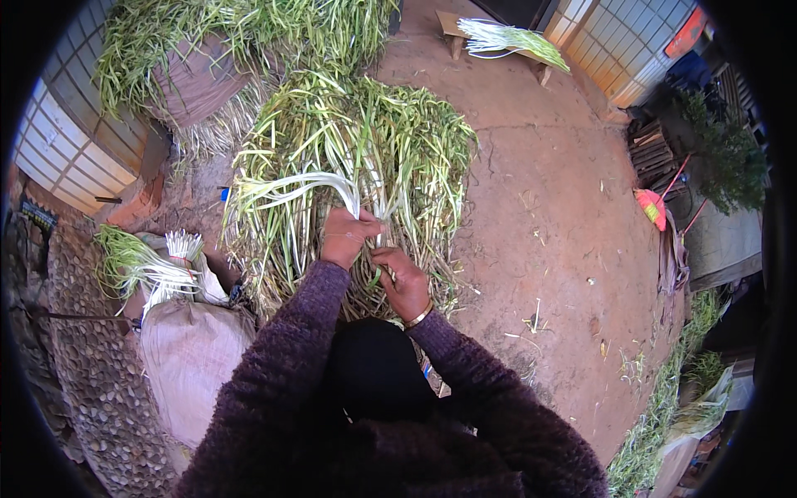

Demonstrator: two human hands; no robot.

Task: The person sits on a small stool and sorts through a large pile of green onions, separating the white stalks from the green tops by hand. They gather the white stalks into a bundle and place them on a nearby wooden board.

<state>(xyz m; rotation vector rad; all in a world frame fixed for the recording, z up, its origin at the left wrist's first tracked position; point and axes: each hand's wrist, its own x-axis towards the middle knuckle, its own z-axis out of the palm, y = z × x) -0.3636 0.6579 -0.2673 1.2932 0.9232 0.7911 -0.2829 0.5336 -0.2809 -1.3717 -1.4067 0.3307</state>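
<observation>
My left hand point(346, 235) is closed around a bundle of pale, peeled stalks point(320, 180), whose white ends arch up and over to the left. Just right of it and lower, my right hand point(403, 283) has its fingers curled near the stems of the leafy heap, with a bit of green leaf by the thumb; whether it pinches a stalk I cannot tell. Both hands are over a large heap of long green-leaved stalks point(429, 149) with brownish stems, spread on the ground before me.
At left, tied white stalks point(171, 271) lie by a stuffed pale sack point(193, 367). More leafy stalks point(249, 31) cover a bundle at the upper left. A low wooden bench point(449, 28) at the top holds pale stalks point(507, 40). Firewood point(650, 152) stands at right.
</observation>
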